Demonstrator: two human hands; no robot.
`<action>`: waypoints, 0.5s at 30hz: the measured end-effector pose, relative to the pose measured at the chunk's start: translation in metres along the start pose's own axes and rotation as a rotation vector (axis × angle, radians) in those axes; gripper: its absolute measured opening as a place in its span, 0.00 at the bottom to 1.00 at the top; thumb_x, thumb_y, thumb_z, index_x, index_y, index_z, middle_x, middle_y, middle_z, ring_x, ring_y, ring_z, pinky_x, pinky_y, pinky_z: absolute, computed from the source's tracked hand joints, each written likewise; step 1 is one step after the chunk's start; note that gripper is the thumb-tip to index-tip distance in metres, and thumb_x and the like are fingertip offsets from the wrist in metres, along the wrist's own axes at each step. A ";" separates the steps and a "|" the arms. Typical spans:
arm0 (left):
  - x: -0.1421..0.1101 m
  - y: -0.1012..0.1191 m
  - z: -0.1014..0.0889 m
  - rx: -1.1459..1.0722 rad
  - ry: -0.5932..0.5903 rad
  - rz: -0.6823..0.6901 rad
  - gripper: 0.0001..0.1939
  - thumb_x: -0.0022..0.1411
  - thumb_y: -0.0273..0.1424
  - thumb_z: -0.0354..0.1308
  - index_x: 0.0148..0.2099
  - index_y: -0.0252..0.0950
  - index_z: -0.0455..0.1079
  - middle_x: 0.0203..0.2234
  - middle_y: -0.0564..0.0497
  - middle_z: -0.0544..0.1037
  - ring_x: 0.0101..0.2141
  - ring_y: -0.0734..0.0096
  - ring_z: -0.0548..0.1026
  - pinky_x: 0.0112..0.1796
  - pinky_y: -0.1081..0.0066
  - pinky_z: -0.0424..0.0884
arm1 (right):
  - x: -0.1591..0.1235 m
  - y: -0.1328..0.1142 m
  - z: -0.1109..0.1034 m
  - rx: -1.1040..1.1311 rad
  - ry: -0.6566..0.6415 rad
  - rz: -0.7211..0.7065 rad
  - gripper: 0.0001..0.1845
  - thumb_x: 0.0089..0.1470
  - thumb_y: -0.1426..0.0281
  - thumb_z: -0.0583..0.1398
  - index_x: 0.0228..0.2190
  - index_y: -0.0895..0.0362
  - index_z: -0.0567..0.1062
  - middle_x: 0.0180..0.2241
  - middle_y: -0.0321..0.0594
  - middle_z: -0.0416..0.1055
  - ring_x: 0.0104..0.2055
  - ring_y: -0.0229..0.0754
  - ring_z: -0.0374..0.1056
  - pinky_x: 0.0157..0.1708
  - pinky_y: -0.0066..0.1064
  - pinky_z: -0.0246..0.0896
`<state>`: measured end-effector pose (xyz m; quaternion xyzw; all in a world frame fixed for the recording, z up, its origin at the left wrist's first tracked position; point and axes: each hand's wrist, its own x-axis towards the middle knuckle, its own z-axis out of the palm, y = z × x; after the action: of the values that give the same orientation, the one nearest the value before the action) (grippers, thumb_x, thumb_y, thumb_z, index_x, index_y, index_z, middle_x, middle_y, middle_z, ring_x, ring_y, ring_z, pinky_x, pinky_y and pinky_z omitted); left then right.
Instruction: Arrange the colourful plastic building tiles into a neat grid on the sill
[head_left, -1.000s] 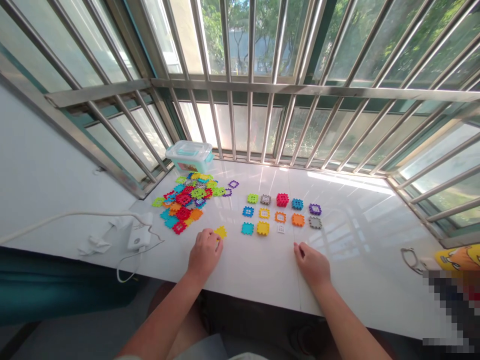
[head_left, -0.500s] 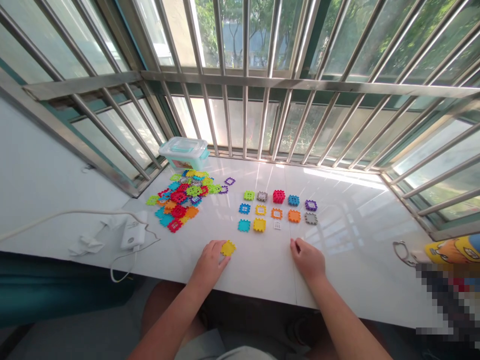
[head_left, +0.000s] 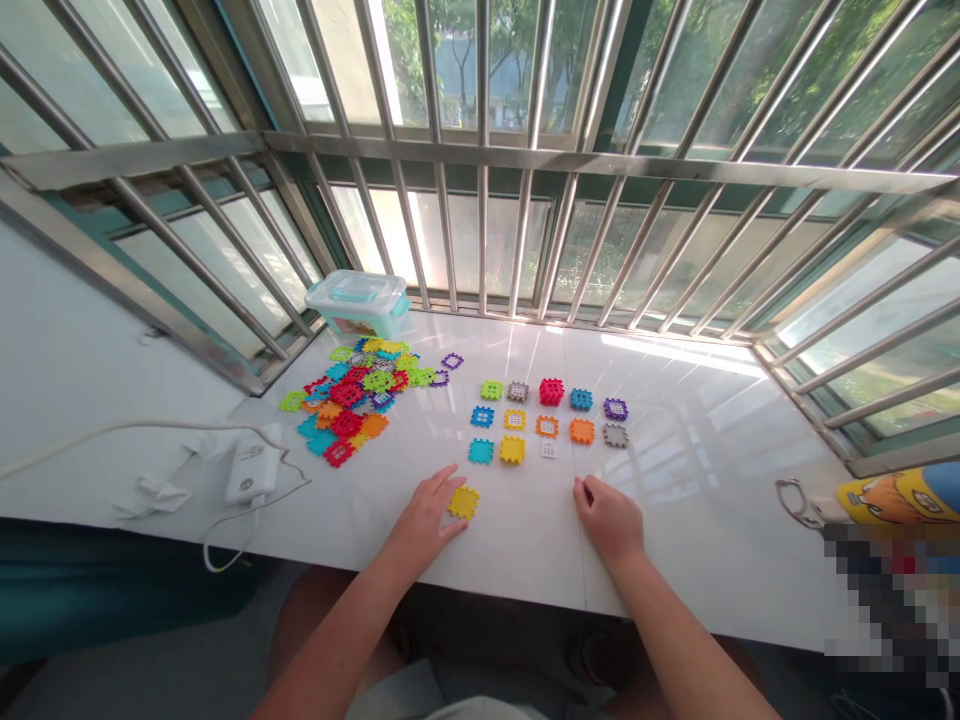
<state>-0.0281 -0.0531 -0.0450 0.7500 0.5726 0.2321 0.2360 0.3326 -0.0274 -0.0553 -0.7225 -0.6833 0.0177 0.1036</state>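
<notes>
My left hand (head_left: 427, 518) is over the near part of the white tabletop, fingers and thumb spread around a yellow square interlocking tile (head_left: 463, 503). The tile lies flat with notched edges, close against the inner side of the fingers. My right hand (head_left: 611, 517) rests on the table to the right as a loose fist, with nothing showing in it. Beyond the hands, similar tiles stand in rows, among them a yellow tile (head_left: 512, 450), a light blue tile (head_left: 481, 451), a small white piece (head_left: 548, 451) and a red stack (head_left: 551, 391).
A heap of mixed tiles (head_left: 349, 400) lies at the left, before a lidded clear-and-mint box (head_left: 358, 303). A white power adapter (head_left: 251, 470) with cables sits at the left edge. A yellow cartoon-print item (head_left: 900, 495) is at the right. Metal window bars (head_left: 480, 153) close off the back.
My left hand has opened its fingers from the yellow tile, which now lies flatter on the table. The right fist stays put. The view has shifted slightly.
</notes>
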 end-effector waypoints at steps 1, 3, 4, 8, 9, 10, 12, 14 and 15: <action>0.003 -0.001 -0.003 0.006 -0.026 0.036 0.34 0.57 0.29 0.70 0.65 0.45 0.69 0.64 0.45 0.72 0.63 0.53 0.70 0.65 0.50 0.68 | 0.000 0.000 0.000 0.000 -0.002 -0.001 0.23 0.71 0.58 0.53 0.26 0.55 0.73 0.25 0.36 0.72 0.24 0.35 0.55 0.29 0.33 0.32; 0.008 -0.005 -0.008 0.001 -0.084 0.053 0.34 0.58 0.30 0.70 0.66 0.46 0.69 0.60 0.46 0.76 0.61 0.53 0.72 0.64 0.50 0.68 | 0.000 0.000 0.001 0.001 -0.006 0.001 0.23 0.71 0.58 0.53 0.26 0.54 0.73 0.25 0.36 0.72 0.24 0.36 0.55 0.29 0.33 0.32; 0.010 -0.006 -0.009 -0.006 -0.107 0.047 0.34 0.58 0.31 0.70 0.66 0.45 0.69 0.58 0.45 0.77 0.60 0.53 0.73 0.63 0.50 0.69 | 0.000 0.001 0.001 0.002 -0.007 0.003 0.23 0.71 0.58 0.53 0.26 0.54 0.73 0.25 0.36 0.72 0.24 0.36 0.55 0.29 0.33 0.32; 0.022 -0.004 -0.009 -0.013 -0.095 0.087 0.29 0.61 0.32 0.69 0.63 0.44 0.70 0.55 0.46 0.78 0.57 0.55 0.73 0.61 0.52 0.70 | 0.000 0.001 0.002 0.008 -0.006 0.005 0.23 0.71 0.58 0.53 0.26 0.55 0.72 0.25 0.36 0.72 0.24 0.35 0.55 0.29 0.33 0.32; 0.027 -0.001 -0.008 -0.010 -0.072 0.109 0.28 0.61 0.32 0.68 0.63 0.44 0.70 0.55 0.46 0.78 0.57 0.55 0.73 0.61 0.52 0.69 | 0.000 0.001 0.002 0.009 -0.004 0.005 0.23 0.71 0.58 0.53 0.26 0.55 0.72 0.25 0.36 0.72 0.24 0.35 0.55 0.29 0.33 0.32; 0.032 0.004 -0.007 -0.005 -0.043 0.128 0.27 0.62 0.33 0.68 0.63 0.44 0.70 0.55 0.46 0.78 0.57 0.56 0.73 0.62 0.52 0.69 | 0.000 0.001 0.002 0.008 -0.003 0.005 0.23 0.71 0.58 0.53 0.26 0.55 0.72 0.25 0.36 0.72 0.24 0.35 0.55 0.29 0.33 0.32; 0.046 0.017 -0.004 0.008 0.013 0.145 0.26 0.63 0.33 0.68 0.63 0.44 0.69 0.56 0.46 0.77 0.58 0.56 0.73 0.62 0.53 0.68 | 0.000 0.001 0.001 0.008 -0.003 0.005 0.23 0.71 0.58 0.53 0.26 0.55 0.72 0.25 0.37 0.72 0.24 0.35 0.55 0.29 0.33 0.33; 0.062 0.029 0.000 0.019 0.051 0.142 0.26 0.64 0.34 0.67 0.63 0.43 0.69 0.56 0.46 0.77 0.58 0.56 0.73 0.63 0.54 0.68 | 0.001 0.000 0.001 0.006 -0.004 0.007 0.23 0.71 0.58 0.53 0.26 0.55 0.73 0.25 0.37 0.72 0.24 0.35 0.55 0.29 0.33 0.33; 0.070 0.034 0.002 0.021 0.060 0.140 0.26 0.64 0.34 0.68 0.63 0.43 0.69 0.57 0.46 0.77 0.58 0.56 0.73 0.63 0.54 0.68 | 0.001 0.000 0.001 0.005 -0.006 0.008 0.23 0.71 0.58 0.53 0.26 0.55 0.73 0.25 0.37 0.72 0.24 0.35 0.55 0.29 0.33 0.33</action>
<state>0.0153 0.0066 -0.0201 0.7833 0.5282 0.2644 0.1937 0.3326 -0.0266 -0.0564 -0.7251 -0.6805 0.0220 0.1035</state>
